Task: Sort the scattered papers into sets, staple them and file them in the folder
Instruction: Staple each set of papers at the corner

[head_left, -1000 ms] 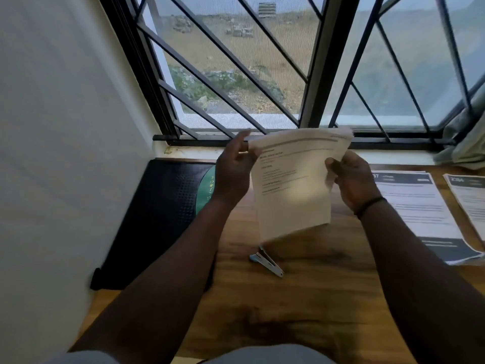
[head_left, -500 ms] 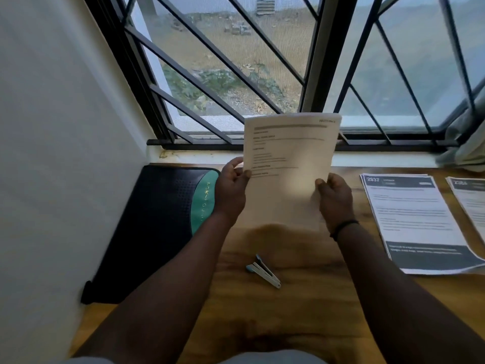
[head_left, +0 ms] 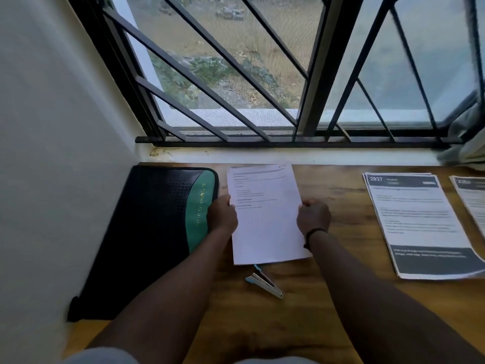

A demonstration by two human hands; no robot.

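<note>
**Paper set held at both edges above the stapler**

The left hand [head_left: 223, 215] pinches the left edge of the paper set [head_left: 265, 214]; the right hand [head_left: 313, 216] grips its right edge, fingers curled. The stapler [head_left: 265, 283] lies on the wooden table [head_left: 328, 298] just below the sheets. The folder [head_left: 157, 227] sits left, touching the left hand.

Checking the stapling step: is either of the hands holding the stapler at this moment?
No. The stapler lies on the wooden table, while the left hand and right hand grip the paper set by its sides.
</note>
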